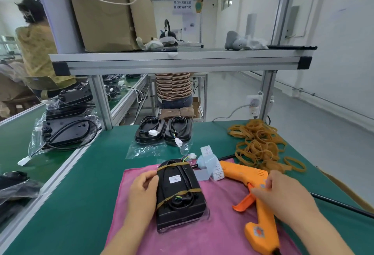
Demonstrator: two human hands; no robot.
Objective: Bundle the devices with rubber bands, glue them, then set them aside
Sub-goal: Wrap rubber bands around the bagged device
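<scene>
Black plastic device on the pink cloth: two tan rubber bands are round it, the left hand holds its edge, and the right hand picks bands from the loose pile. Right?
No. The head view shows the right hand on the orange plastic glue gun; the loose pile of tan rubber bands lies apart, farther back. The banded black device, pink cloth and left hand are as stated.

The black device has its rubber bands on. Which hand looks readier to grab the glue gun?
Right. The right hand lies on the orange glue gun, just right of the banded device; the left hand grips the device's left edge, steadying it on the pink cloth.
</scene>
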